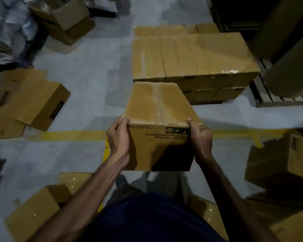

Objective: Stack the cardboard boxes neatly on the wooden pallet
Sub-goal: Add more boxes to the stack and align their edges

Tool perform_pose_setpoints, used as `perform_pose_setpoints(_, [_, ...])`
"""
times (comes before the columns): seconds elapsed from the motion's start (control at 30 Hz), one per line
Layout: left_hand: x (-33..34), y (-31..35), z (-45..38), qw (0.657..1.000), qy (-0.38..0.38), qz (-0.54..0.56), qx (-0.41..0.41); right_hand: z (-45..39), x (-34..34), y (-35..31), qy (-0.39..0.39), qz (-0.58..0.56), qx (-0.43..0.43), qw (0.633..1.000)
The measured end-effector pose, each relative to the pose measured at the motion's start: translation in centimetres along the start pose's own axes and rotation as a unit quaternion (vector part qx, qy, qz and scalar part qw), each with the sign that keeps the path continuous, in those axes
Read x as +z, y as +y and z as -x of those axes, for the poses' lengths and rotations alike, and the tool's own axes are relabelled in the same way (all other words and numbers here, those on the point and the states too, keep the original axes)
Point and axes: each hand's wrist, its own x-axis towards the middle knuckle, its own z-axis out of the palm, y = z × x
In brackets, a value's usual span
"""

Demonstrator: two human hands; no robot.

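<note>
Box (157, 109) clamped between both hands (fingers probably curled): left (118, 137), right (199, 137).

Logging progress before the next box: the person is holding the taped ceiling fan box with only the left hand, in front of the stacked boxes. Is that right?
Not quite. Both hands hold it: the left hand grips the near left corner of the ceiling fan box and the right hand the near right corner. The head view shows this. The box is taped and in front of the stacked boxes.

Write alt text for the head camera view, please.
Both hands, left hand and right hand, hold a taped cardboard box above a grey floor, facing a stack of boxes. Loose boxes lie scattered around.
</note>
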Motion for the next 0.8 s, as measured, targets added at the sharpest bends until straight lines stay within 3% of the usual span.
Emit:
perform_pose_setpoints(0.13, [-7.0, 2.8, -4.3, 0.992, 0.095, 0.086, -0.015, 1.7, 8.4, -6.4, -0.038, 0.007, -0.067, 0.997])
perform_pose_setpoints(0.3, [-14.6, 7.0, -10.5, 0.972, 0.182, 0.143, 0.043, 4.3, 20.5, -12.7, -0.066, 0.010, -0.115, 0.991])
perform_pose_setpoints(0.43, [-19.4, 9.9, -16.0, 0.965, 0.210, 0.147, 0.054, 5.5, 28.5, -16.3, -0.108, -0.001, -0.122, 0.987])
perform_pose_setpoints(0.8, [-19.6, 14.1, -35.9, 0.961, 0.234, 0.137, 0.044, -2.5, 44.6, -23.9, -0.154, -0.001, -0.161, 0.975])
